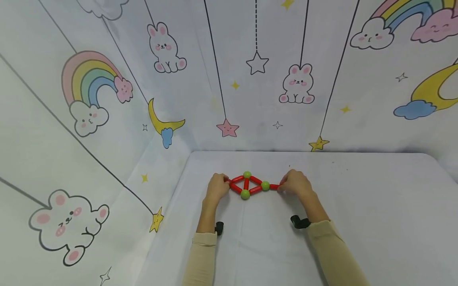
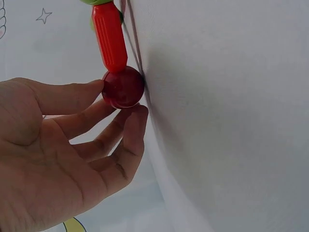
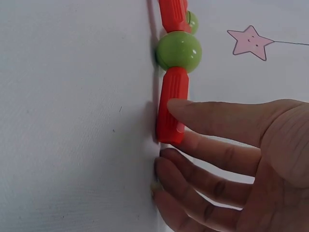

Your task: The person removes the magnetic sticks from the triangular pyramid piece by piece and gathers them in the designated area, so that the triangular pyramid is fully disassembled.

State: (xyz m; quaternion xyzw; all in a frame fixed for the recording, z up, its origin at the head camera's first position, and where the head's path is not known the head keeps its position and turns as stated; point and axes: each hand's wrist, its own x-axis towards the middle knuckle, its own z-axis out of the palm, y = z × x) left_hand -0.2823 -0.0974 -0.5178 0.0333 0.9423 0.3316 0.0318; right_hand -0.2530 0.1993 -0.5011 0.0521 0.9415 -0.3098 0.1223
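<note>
A flat figure of red rods point(image 1: 236, 189) and green balls point(image 1: 245, 194) lies on the white table, two triangles sharing a middle rod. At its left corner is a dark red ball point(image 2: 123, 88), mostly hidden behind fingers in the head view. My left hand point(image 1: 217, 186) pinches that ball between thumb and fingertips. From the green ball at the right corner point(image 1: 265, 185) one more red rod point(image 3: 174, 87) sticks out to the right. My right hand point(image 1: 296, 183) holds this rod near its outer end, thumb on the near side and forefinger behind it.
The white table point(image 1: 375, 214) stretches far to the right and toward the front. Behind it and along its left side stand walls point(image 1: 264, 107) printed with rabbits, stars, moons and rainbows. A dark wrist camera point(image 1: 299, 222) sits by the right wrist, another point(image 1: 219, 228) by the left.
</note>
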